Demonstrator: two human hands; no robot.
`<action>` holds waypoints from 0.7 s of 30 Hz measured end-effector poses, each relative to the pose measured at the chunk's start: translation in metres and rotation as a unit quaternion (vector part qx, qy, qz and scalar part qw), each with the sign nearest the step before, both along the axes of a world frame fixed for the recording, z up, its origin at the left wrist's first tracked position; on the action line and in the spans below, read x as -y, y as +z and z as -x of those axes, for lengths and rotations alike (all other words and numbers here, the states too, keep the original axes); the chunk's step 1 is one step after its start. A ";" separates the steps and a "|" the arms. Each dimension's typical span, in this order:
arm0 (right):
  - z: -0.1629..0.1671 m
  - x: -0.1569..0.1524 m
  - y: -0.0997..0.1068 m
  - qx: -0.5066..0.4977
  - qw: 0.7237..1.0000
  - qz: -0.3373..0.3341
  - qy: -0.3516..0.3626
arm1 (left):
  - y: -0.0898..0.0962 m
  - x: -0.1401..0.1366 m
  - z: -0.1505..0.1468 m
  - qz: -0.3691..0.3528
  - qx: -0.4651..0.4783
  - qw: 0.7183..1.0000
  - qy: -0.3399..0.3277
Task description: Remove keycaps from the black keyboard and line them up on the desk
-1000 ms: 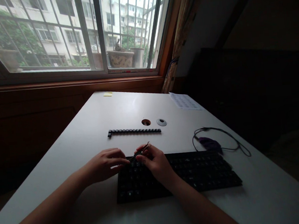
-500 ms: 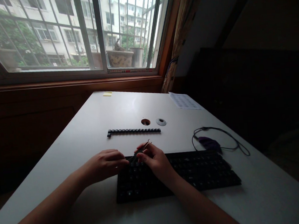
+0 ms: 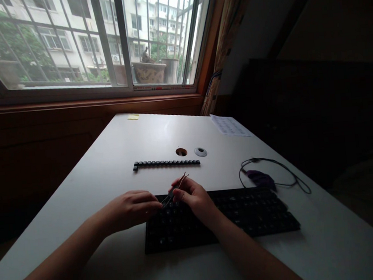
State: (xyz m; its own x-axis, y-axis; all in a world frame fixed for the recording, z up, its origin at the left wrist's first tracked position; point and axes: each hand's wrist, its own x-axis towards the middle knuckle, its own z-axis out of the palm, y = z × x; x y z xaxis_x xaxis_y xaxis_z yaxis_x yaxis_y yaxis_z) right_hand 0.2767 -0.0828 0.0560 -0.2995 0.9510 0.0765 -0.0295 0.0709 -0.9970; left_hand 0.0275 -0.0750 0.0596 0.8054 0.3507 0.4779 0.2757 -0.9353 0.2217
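As the desk (image 3: 88,180) bore the keyboard (image 3: 256,214) unmoved between its left and right edges, the left hand (image 3: 132,208) had drawn its fingers together at the keyboard's far-left corner, hold unclear; the right hand (image 3: 196,200) clasped a wire-ended tool (image 3: 171,196), tipped steeper, suggesting readjustment.

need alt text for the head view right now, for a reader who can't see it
A person's right hand holds a small dark tool with wire prongs over the left part of a black keyboard, the left hand by the tool's near end. Beyond, a row of black keycaps lies on a white table, facing a barred window.
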 end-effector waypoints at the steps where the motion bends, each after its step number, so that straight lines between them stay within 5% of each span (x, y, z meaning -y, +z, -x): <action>1: 0.000 0.000 0.000 0.002 1.000 -0.002 0.000 | 0.000 0.000 0.000 -0.002 -0.001 1.000 0.002; 10: 0.000 0.000 -0.002 0.025 0.999 -0.026 0.003 | -0.002 0.001 -0.001 -0.006 -0.008 1.000 0.030; 21: 0.003 0.005 0.003 -0.007 0.999 -0.035 0.003 | 0.000 0.004 -0.014 0.126 0.099 0.986 0.039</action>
State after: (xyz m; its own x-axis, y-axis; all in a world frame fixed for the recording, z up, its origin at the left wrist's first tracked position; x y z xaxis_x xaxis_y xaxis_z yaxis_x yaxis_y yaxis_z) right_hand 0.2738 -0.0877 0.0585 -0.3026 0.9417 0.1471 -0.0447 0.1402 -0.9891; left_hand 0.0420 -0.0792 0.0601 0.6714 0.5349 0.5130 0.2726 -0.8219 0.5002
